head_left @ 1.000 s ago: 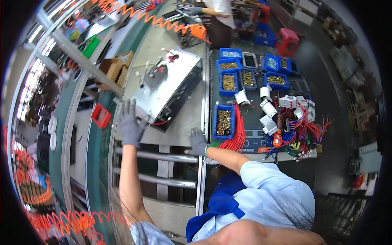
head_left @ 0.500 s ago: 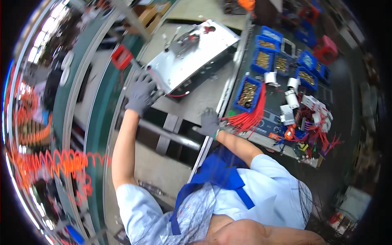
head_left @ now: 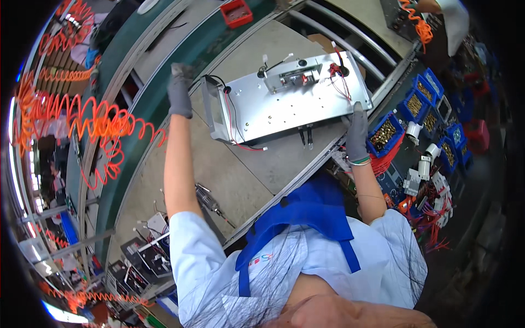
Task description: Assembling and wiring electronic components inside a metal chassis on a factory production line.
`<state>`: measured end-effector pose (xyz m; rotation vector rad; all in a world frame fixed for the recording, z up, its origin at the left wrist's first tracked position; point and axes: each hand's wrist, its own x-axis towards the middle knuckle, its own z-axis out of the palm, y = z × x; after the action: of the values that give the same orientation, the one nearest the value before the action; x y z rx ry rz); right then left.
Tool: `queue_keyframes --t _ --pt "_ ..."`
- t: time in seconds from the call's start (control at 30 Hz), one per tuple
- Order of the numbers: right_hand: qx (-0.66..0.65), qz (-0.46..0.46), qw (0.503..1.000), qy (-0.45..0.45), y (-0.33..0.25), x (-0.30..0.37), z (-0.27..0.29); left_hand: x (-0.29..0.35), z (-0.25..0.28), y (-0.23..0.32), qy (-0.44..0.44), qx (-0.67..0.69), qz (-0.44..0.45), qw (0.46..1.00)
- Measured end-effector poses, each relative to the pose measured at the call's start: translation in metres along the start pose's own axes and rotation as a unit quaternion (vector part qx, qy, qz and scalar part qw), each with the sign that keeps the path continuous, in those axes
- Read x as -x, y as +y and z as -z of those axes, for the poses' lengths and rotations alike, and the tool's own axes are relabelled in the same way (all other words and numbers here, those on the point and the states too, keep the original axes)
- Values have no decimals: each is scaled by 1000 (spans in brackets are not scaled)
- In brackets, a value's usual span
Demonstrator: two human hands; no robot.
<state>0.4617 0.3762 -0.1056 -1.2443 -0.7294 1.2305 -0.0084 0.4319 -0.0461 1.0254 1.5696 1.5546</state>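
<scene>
A silvery sheet-metal chassis (head_left: 295,106) lies on the grey worktop, with a bracket at its left end and wires and a small mechanism on top. My right hand (head_left: 358,136), in a grey glove, grips its near right edge, one finger reaching over the top face. Left of the bracket, apart from the chassis, is my left hand (head_left: 180,92), also gloved, near the green conveyor border. Its fingers are blurred and partly turned away, and I see nothing in it. A loose wire (head_left: 251,147) hangs from the chassis's near left corner.
Blue bins (head_left: 384,134) of brass-coloured parts stand on the right, beside red wires (head_left: 388,158) and white fittings (head_left: 424,167). A power screwdriver (head_left: 210,202) lies near my left forearm. Orange coiled hoses (head_left: 109,126) hang at left. Another person's arm (head_left: 432,6) shows at far right.
The view has turned, and the chassis appears nearer and more level. My right hand has come from the worktop's edge to the chassis; my left hand has left its corner.
</scene>
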Motion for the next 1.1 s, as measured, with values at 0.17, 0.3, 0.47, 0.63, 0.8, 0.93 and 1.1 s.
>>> queue_keyframes --t 0.17,0.3,0.47,0.63,0.8,0.93,1.1 --pt "81 85 992 -53 0 6 -30 44 20 -65 -126 167 76 975" --pt "36 148 982 -111 -7 -73 -49 145 1 -61 -2 71 43 997" --pt "149 32 956 -251 9 -233 -94 286 -60 -2 -145 -127 -9 981" --pt "375 4 848 -374 -14 -158 -241 340 -134 -4 -319 -157 -173 919" --pt "489 229 595 -596 64 -136 -316 333 -202 -4 -393 -80 -128 907" --pt "464 109 553 -683 51 -32 -349 323 -225 -17 -362 -86 -149 916" --pt "525 169 484 -680 37 39 -334 327 -191 -3 -335 101 64 935"
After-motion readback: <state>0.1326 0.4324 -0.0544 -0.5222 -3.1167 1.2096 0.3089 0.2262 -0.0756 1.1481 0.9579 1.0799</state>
